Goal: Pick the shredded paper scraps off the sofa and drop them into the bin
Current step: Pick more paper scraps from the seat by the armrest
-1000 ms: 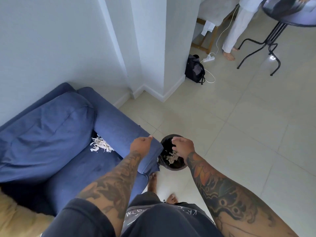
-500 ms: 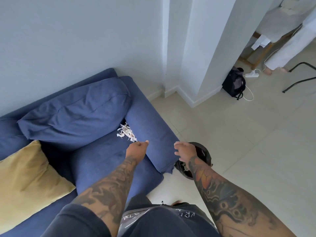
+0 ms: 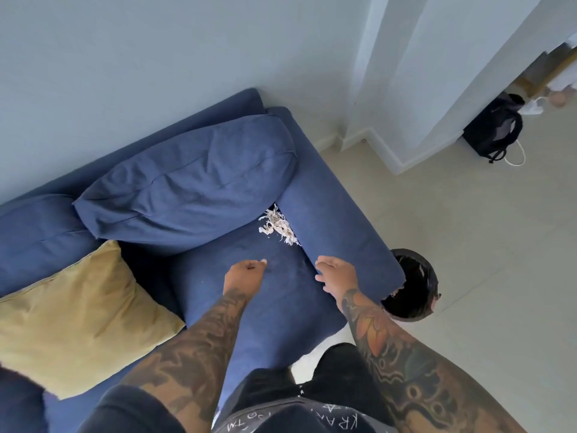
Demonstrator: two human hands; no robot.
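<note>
A blue sofa (image 3: pixel 249 292) against a pale wall holds shredded paper scraps (image 3: pixel 278 228) beside its armrest. The black bin (image 3: pixel 412 285) perhaps contains scraps. The right hand (image 3: pixel 338 278) has loosely spread fingers; the left hand (image 3: pixel 245 273) is fisted.

matt cloth sofa (image 3: pixel 281 295), paper scraps (image 3: pixel 278 228), glossy bin (image 3: pixel 432 276)

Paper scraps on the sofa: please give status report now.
Left hand fisted, right hand open, both empty over seat. Paper scraps piled in corner by armrest. Bin beyond armrest. Nothing blocking.
</note>
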